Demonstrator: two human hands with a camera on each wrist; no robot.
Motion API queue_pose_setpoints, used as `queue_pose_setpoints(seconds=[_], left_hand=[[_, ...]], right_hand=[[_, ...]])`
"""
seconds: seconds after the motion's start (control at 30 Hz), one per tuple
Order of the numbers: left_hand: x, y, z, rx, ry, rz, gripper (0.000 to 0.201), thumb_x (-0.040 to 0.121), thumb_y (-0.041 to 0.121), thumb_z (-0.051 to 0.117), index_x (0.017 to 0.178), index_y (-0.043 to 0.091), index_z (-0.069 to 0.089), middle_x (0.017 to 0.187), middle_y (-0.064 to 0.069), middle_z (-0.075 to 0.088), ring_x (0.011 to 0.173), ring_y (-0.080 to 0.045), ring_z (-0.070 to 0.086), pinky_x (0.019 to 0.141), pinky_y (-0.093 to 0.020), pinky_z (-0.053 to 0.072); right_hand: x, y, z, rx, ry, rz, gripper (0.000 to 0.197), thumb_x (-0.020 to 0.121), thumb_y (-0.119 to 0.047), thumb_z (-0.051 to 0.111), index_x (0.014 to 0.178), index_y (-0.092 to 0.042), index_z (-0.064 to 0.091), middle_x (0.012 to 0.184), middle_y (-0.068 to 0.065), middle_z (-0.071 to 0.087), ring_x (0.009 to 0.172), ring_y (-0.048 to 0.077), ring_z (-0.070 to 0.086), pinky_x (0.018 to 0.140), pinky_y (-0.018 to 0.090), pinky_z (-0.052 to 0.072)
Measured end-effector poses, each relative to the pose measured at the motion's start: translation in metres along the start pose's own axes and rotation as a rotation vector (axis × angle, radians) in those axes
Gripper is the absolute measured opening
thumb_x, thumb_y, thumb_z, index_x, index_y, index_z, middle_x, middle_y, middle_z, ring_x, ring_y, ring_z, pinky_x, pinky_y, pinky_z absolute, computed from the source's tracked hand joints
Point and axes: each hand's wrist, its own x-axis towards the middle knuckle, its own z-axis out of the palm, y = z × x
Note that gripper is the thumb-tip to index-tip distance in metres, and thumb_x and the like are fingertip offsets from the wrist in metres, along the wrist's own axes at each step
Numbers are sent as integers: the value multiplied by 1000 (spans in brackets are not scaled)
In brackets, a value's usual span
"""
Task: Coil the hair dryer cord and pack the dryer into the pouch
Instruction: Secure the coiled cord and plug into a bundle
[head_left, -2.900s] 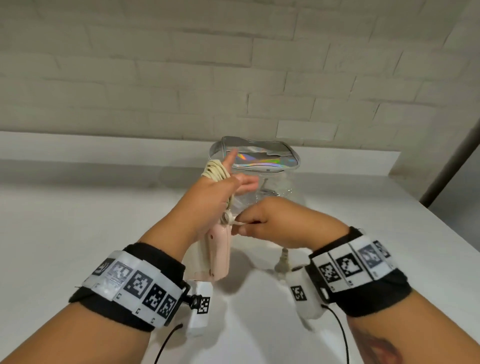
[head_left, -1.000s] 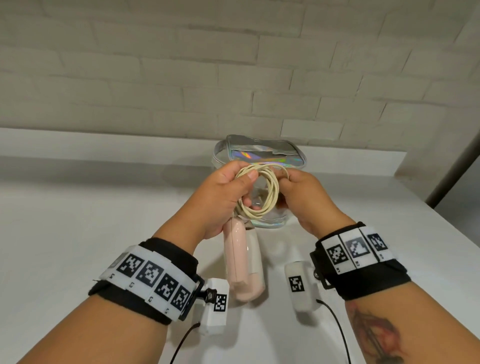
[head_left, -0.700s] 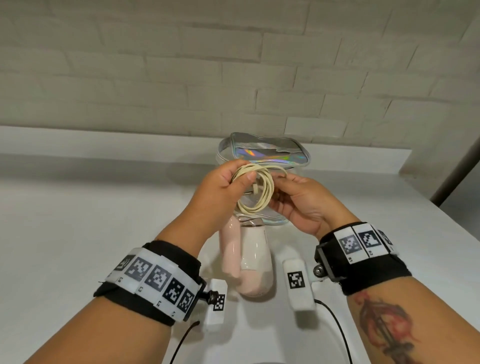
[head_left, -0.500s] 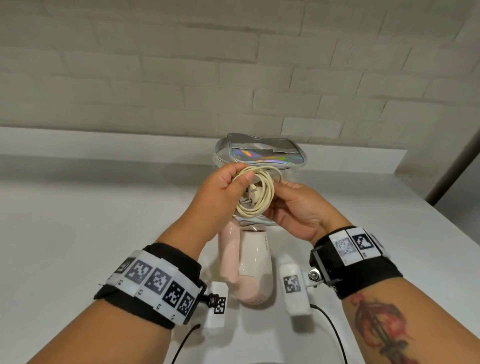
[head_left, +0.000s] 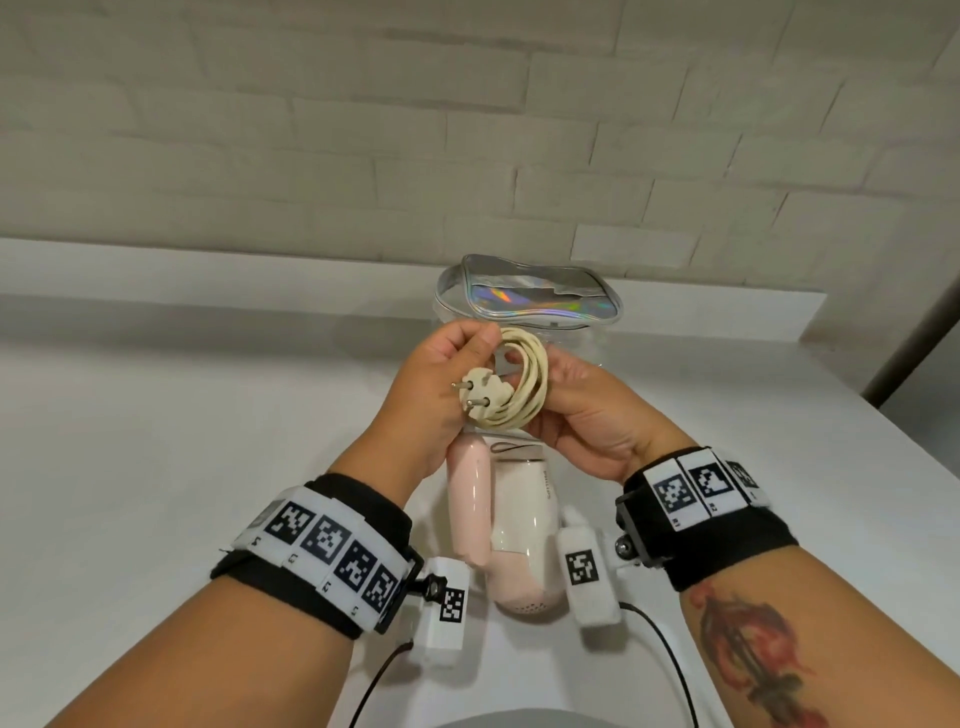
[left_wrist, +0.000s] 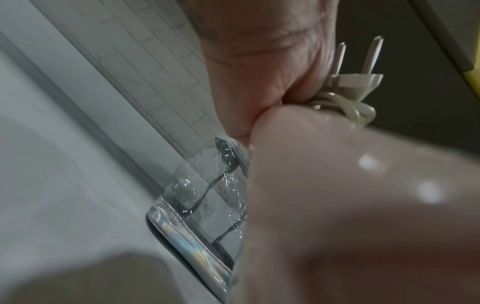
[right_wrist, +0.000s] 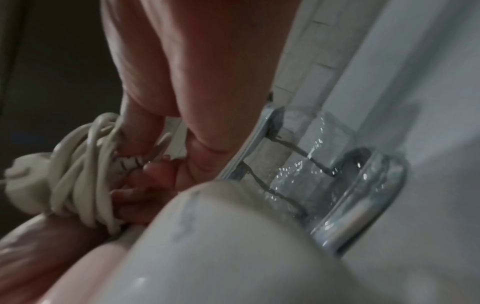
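Note:
My left hand (head_left: 453, 364) pinches the top of the coiled cream cord (head_left: 531, 382) above the table. The two-pin plug (head_left: 480, 395) sticks out of the coil to the left, over my left palm. My right hand (head_left: 579, 400) grips the coil from the right, fingers curled behind and through it. The pink and white hair dryer (head_left: 506, 525) hangs under both hands, its handle folded alongside the body. The clear pouch (head_left: 524, 296) with shiny trim stands open just beyond the hands. The left wrist view shows the plug (left_wrist: 363, 80), the right wrist view the coil (right_wrist: 83, 176).
A white table (head_left: 156, 441) runs under everything, with a raised white ledge (head_left: 208, 270) and a brick wall behind. The table's right edge (head_left: 883, 467) lies past my right forearm. Wrist camera cables trail near the front edge.
The plug, half a second ago inside the coil loop, now pokes out to the left across my left hand. The coil is drawn tighter. The dryer hangs much as before.

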Motion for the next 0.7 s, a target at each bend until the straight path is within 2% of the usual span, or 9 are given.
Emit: queue_pose_setpoints(seconds=[0.13,0.23,0.3,0.37,0.43,0.5,0.6,0.63,0.7], left_hand=[[2,-3,0,79,87,15,10,93,24,60,90,18,67,69,1,64,59,-10,59,59,-29,53],[4,-7,-2,98,171,12,15,90,31,63,97,18,68,94,-10,74,80,-22,69,78,-45,58],[6,-9,-3,109,232,16,17,89,35,64,97,20,67,97,-9,75,86,-26,71,80,-48,59],[7,-11,-2,110,272,14,19,88,37,64,98,21,66,97,-10,74,88,-29,72,80,-50,59],[8,-11,0,100,284,6,19,87,38,63,96,22,65,96,-11,74,84,-29,71,79,-52,59],[7,-11,0,91,299,-10,18,86,40,64,94,24,64,98,-14,73,80,-26,71,77,-50,60],[4,-9,0,55,296,-37,28,80,43,69,98,23,61,104,-17,72,79,-26,70,68,-42,58],[4,-8,-1,38,303,-56,35,72,43,72,98,23,60,104,-16,72,79,-27,69,66,-40,56],[5,-5,-4,42,314,-79,46,57,35,68,99,19,58,100,-12,71,79,-27,65,66,-38,50]], right_hand=[[1,-5,-1,-91,221,-47,47,86,8,56,129,4,39,87,9,70,72,15,69,64,26,59],[-7,-13,2,-81,251,-126,54,82,10,49,131,-8,35,99,16,67,81,26,67,78,35,58],[-14,-17,10,-219,160,-146,60,75,4,54,127,-18,37,116,16,60,94,26,64,88,41,55],[-17,-16,17,-582,53,-176,56,75,1,64,123,-19,44,120,8,55,98,19,62,92,40,52],[-14,-10,22,-1035,84,-227,47,75,-9,73,117,-22,55,119,2,52,100,15,59,96,37,49],[-9,-2,24,-1242,177,-293,41,74,-18,76,113,-23,64,128,2,48,114,17,52,104,36,41],[-6,4,32,-1375,248,-463,27,78,-18,70,105,-21,71,149,5,36,143,24,21,115,31,14],[-7,4,34,-1401,239,-538,26,80,-14,65,104,-21,71,148,5,39,145,24,19,116,35,12],[-10,-2,40,-1376,180,-635,34,80,-8,56,110,-20,68,132,2,57,136,20,38,117,42,16]])
